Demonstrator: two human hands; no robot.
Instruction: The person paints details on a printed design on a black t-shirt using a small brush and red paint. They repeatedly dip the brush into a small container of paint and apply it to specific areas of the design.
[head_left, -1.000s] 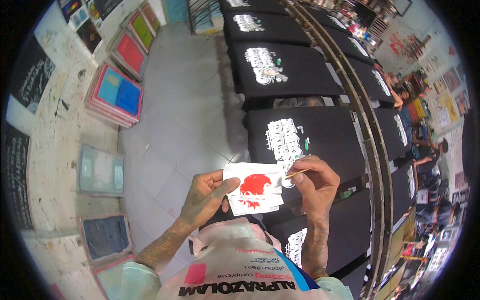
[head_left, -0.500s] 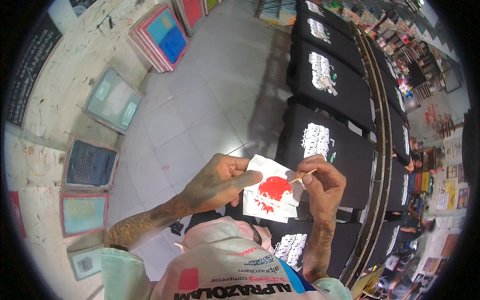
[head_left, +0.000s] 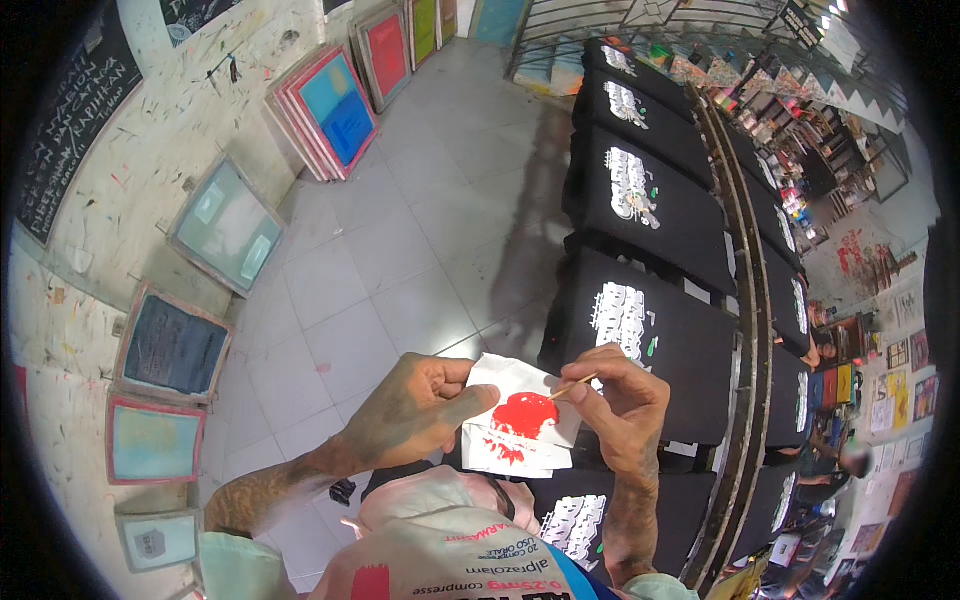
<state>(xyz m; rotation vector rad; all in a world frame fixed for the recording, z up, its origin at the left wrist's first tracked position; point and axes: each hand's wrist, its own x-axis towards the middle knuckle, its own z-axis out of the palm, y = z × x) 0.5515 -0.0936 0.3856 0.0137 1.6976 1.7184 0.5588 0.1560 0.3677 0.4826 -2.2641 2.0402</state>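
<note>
My left hand [head_left: 425, 405] grips the left edge of a folded white sheet of paper [head_left: 488, 375], thumb on top. A wet-looking red blob of ink [head_left: 526, 413] lies on the sheet, with smaller red smears below it. Between the thumb and fingers of my right hand [head_left: 622, 405] is a thin wooden stick [head_left: 573, 385], shaped like a toothpick. Its tip points down-left and meets the upper right rim of the red blob, as far as I can see. Both hands are in front of my chest, above the shirt I wear.
Black T-shirts [head_left: 690, 340] with white prints lie on a row of boards at my right, beside a long metal rail [head_left: 752, 300]. Framed printing screens [head_left: 228, 225] lean along the left wall. Grey floor tiles [head_left: 400, 250] run between. Another person [head_left: 835, 465] is at the far right.
The view has tilted up, so the hands and paper appear lower and slightly left. Both hands keep their hold, and the stick's tip has moved slightly along the upper right of the red blob.
</note>
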